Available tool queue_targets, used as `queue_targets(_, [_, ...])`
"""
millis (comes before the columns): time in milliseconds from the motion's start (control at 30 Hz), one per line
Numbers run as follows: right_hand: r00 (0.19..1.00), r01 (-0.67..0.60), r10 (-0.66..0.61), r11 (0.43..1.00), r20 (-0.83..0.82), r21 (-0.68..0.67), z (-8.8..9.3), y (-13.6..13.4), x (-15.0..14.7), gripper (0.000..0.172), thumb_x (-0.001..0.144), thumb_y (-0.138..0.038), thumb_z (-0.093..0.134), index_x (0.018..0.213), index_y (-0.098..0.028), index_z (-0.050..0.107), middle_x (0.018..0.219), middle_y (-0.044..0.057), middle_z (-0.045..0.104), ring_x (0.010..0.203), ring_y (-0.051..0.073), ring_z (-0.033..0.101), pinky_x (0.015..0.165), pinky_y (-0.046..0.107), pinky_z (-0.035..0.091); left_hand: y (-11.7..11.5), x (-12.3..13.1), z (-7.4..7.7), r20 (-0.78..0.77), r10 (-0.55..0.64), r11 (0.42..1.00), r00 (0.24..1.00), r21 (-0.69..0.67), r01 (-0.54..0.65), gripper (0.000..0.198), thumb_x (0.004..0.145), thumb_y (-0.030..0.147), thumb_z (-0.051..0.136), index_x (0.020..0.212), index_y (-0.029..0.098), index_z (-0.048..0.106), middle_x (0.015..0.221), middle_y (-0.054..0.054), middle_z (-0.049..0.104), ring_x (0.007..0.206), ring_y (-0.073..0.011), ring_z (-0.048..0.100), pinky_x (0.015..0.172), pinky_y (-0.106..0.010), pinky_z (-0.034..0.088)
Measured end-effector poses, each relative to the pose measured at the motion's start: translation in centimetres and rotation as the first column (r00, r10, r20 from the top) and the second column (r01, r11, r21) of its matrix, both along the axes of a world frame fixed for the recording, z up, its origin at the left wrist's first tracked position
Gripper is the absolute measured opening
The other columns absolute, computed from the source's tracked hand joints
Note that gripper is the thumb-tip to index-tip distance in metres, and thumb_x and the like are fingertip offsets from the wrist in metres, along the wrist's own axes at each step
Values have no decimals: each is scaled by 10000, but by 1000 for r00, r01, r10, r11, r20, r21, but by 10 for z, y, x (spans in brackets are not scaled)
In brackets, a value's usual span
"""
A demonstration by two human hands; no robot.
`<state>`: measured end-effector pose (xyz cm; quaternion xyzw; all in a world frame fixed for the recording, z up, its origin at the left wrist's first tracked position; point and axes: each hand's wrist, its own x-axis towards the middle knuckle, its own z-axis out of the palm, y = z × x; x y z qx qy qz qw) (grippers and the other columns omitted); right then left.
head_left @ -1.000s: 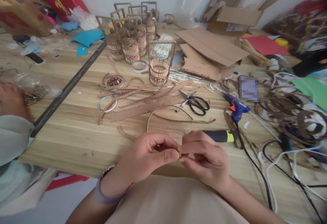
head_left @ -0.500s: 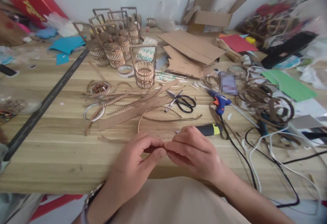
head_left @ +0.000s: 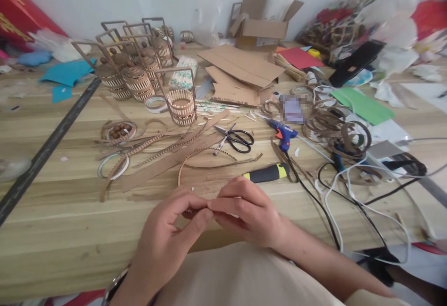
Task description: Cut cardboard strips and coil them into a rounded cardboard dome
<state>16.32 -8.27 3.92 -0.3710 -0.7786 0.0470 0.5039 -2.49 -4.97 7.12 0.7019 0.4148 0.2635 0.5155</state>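
Observation:
My left hand (head_left: 171, 236) and my right hand (head_left: 244, 213) meet fingertip to fingertip at the near edge of the wooden table (head_left: 70, 231). Both pinch a small brown cardboard piece (head_left: 190, 213), of which only a sliver shows between the fingers. A thin notched cardboard strip (head_left: 209, 157) curves on the table just beyond the hands. A black and yellow handled tool (head_left: 267, 173) lies right behind my right hand.
Black scissors (head_left: 235, 137) and a blue glue gun (head_left: 283, 133) lie mid-table. Several slatted cardboard baskets (head_left: 136, 80) stand at the back left, flat cardboard and an open box (head_left: 258, 29) behind. Cables (head_left: 352, 194) and cardboard rings (head_left: 335, 126) crowd the right.
The view has swung to the right, so the person at the left edge has dropped out of sight. My hands stay pinched together on the small piece.

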Motion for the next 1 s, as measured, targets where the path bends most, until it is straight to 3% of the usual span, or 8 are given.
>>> queue_targets(133, [982, 74, -83, 995, 170, 59, 8, 0, 2, 107, 957, -142, 566, 987, -146, 668, 796, 30, 642, 674, 121, 596, 611, 272, 487, 1, -1, -1, -72, 6, 997, 997, 79, 0, 186, 903, 330, 631, 754, 236, 691, 695, 10, 626, 645, -157, 553, 640, -263, 464])
queue_targets(233, [972, 57, -63, 998, 225, 35, 10, 0, 4, 105, 966, -163, 562, 967, -150, 666, 778, 24, 641, 667, 117, 593, 616, 268, 489, 4, -3, 0, -74, -41, 997, 996, 57, 45, 182, 899, 347, 641, 765, 238, 700, 687, 12, 630, 648, -160, 565, 637, -259, 463])
queue_targets(433, [990, -131, 128, 991, -64, -37, 3, -1, 0, 88, 922, -147, 605, 998, -164, 646, 870, 24, 619, 744, 94, 622, 700, 217, 547, 8, -6, -2, 90, -181, 977, 979, -93, 190, 260, 895, 422, 658, 737, 220, 698, 720, 0, 616, 695, -164, 574, 661, -274, 447])
queue_targets(633, [970, -186, 165, 977, -177, -105, 0, -4, -5, 75, 943, -206, 609, 1000, -182, 653, 870, 16, 600, 755, 91, 629, 708, 203, 567, 9, -4, -5, 167, -193, 953, 967, -203, 225, 343, 861, 524, 672, 706, 219, 698, 718, -14, 612, 705, -176, 568, 666, -300, 450])
queue_targets(733, [985, -143, 135, 987, -103, -78, -1, -3, -1, 99, 961, -182, 584, 1031, -170, 653, 857, 17, 598, 753, 98, 625, 705, 219, 556, 9, -4, -4, 118, -166, 975, 979, -130, 181, 287, 877, 446, 669, 703, 217, 676, 704, 3, 597, 687, -161, 553, 650, -281, 433])
queue_targets(900, [989, 20, -20, 1000, 144, -3, 6, -3, 7, 103, 962, -172, 576, 1023, -171, 659, 831, 21, 634, 705, 117, 610, 671, 266, 531, 6, 1, -3, -8, -47, 998, 999, 49, 47, 188, 879, 326, 657, 721, 223, 663, 699, 11, 608, 675, -162, 543, 654, -272, 435])
queue_targets(1000, [974, 50, -47, 999, 221, -11, 10, -4, 10, 108, 975, -182, 559, 981, -176, 666, 788, 11, 631, 680, 115, 600, 651, 264, 513, 5, 3, -2, -33, -38, 996, 999, 78, 41, 204, 864, 307, 672, 683, 218, 647, 671, 20, 603, 656, -157, 535, 655, -269, 435])
